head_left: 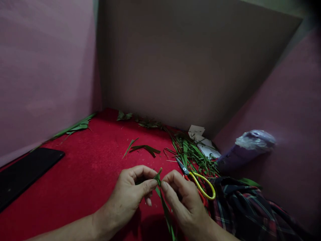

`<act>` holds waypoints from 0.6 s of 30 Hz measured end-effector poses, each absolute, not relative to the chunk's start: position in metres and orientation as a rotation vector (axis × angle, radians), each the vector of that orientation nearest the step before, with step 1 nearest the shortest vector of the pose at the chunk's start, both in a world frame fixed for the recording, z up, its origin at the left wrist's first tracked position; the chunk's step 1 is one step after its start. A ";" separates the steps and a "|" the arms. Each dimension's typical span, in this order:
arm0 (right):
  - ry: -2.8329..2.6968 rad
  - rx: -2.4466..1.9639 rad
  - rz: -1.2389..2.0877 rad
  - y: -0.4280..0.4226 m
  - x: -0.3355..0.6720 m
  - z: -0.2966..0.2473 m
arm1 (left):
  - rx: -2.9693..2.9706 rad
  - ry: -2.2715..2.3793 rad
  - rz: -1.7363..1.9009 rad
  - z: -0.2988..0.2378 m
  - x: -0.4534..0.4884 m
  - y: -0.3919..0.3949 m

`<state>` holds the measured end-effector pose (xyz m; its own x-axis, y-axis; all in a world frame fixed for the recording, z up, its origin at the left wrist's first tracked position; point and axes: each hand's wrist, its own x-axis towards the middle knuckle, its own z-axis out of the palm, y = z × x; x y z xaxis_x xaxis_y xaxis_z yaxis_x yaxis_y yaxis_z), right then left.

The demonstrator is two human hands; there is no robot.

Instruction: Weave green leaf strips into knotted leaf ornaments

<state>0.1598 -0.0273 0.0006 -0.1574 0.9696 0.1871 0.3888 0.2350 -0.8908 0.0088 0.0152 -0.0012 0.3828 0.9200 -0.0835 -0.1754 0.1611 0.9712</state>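
Both of my hands meet low in the middle over a red cloth [87, 174]. My left hand [130, 194] pinches the top of a narrow green leaf strip [164, 204] between thumb and fingers. My right hand [183, 201] pinches the same strip just to the right, fingers closed. The strip hangs down between my wrists toward the bottom edge. Its upper tip pokes up between my fingertips.
Yellow-handled scissors [200, 184] lie beside my right hand, on a pile of cut green leaves [193, 154]. Loose leaf pieces [145, 149] lie further back. A black flat object [25, 174] sits left. Plaid cloth [240, 207], a purple wrapped roll [245, 147], and white paper [197, 132] are right.
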 end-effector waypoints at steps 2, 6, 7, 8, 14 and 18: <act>-1.679 -1.286 0.905 -0.027 0.160 0.000 | 1.133 0.853 0.942 -0.001 0.009 0.016; -1.664 -1.249 0.921 -0.027 0.160 0.000 | 1.162 0.865 0.950 0.001 0.008 0.014; -1.666 -1.243 0.914 -0.027 0.160 0.000 | 1.169 0.865 0.954 0.001 0.008 0.014; -1.662 -1.243 0.913 -0.027 0.160 0.000 | 1.173 0.864 0.956 0.002 0.008 0.014; -1.690 -1.239 0.870 -0.028 0.160 0.001 | 1.159 0.876 0.959 0.000 0.009 0.014; -1.711 -1.214 0.873 -0.028 0.160 0.003 | 1.223 0.888 1.006 -0.001 0.008 0.013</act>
